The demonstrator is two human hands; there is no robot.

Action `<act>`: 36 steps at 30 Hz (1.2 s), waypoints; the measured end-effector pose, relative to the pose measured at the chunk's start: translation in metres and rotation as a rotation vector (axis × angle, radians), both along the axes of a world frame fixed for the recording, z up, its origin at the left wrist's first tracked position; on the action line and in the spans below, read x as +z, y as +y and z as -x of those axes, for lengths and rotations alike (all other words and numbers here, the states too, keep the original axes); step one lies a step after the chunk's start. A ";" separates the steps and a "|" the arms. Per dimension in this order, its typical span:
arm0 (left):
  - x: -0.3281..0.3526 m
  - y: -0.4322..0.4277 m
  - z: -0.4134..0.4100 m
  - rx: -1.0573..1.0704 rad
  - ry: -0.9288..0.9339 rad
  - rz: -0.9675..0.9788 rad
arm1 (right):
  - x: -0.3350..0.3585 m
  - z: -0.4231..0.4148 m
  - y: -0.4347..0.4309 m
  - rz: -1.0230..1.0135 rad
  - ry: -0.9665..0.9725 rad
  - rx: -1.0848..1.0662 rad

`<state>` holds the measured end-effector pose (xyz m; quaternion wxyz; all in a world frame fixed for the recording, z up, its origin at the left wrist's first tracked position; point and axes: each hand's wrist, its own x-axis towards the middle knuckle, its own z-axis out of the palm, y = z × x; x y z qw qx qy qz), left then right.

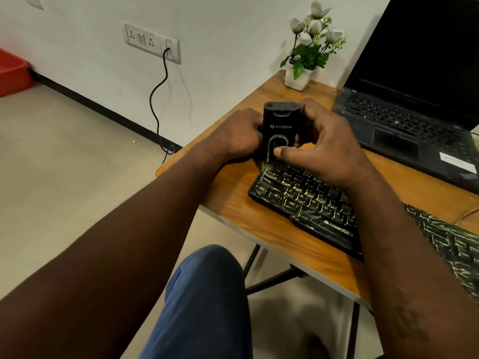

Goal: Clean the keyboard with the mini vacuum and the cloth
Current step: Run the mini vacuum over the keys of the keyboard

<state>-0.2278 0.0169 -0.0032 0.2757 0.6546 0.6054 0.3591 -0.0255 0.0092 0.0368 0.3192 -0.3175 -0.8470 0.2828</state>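
**Ana:** Looking down from the head camera, where is the mini vacuum (278,136)?

**Ben:** It is at the far left corner of the keyboard (298,195). It stands up tall, with its long side going up and down. Its bottom end sits on the keys at that corner.

**Ana:** Who has it?

**Ben:** Both hands. The left hand (237,136) is on the left of the keyboard's corner and holds the vacuum's left side. Its fingers are tucked behind the vacuum, so I can't see them well. The right hand (324,151) is over the keyboard's far row. Its fingers curl round the vacuum's right side, and its thumb rests on the oval switch on the front.

**Ana:** Which way should it go?

**Ben:** I think to the right. Nearly all the keys lie that way, along the worktop (228,193). The vacuum should stay standing up, with its mouth down on the keys.

**Ana:** And the cloth?

**Ben:** I can't see it. Behind the keyboard there is only a laptop (404,120).
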 end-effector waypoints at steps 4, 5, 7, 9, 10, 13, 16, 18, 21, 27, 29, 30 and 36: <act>0.003 -0.001 -0.001 0.018 0.041 0.009 | 0.000 0.002 -0.003 0.006 -0.015 0.041; 0.003 -0.001 -0.002 0.028 0.038 0.023 | 0.001 0.001 -0.004 0.030 -0.016 0.092; -0.019 0.022 0.008 0.015 0.034 0.013 | 0.002 0.003 -0.006 0.022 -0.029 0.105; -0.030 0.032 0.013 -0.034 0.011 0.018 | 0.003 0.004 -0.006 -0.063 -0.036 0.022; -0.027 0.028 0.013 -0.052 -0.005 0.031 | 0.002 0.005 -0.006 -0.092 -0.037 -0.015; 0.001 0.001 0.001 -0.047 -0.047 -0.010 | 0.002 0.005 -0.007 -0.018 -0.044 0.050; 0.001 0.002 0.001 -0.028 -0.008 0.030 | 0.005 0.001 -0.006 0.070 -0.024 0.142; 0.001 0.001 0.001 -0.022 0.003 0.024 | 0.007 -0.003 -0.002 0.070 0.015 0.076; 0.002 -0.009 0.000 -0.071 -0.042 0.016 | 0.004 -0.013 0.008 0.033 0.085 -0.106; 0.002 -0.036 0.016 -0.148 -0.025 0.039 | -0.002 -0.030 0.019 0.038 0.146 -0.300; 0.005 -0.052 0.020 -0.217 0.023 0.024 | -0.002 -0.031 0.018 0.032 0.132 -0.277; 0.006 -0.059 0.023 -0.244 0.047 0.008 | -0.001 -0.031 0.016 0.035 0.129 -0.254; 0.009 -0.067 0.028 -0.339 0.329 0.116 | 0.001 -0.022 0.004 0.009 0.069 -0.142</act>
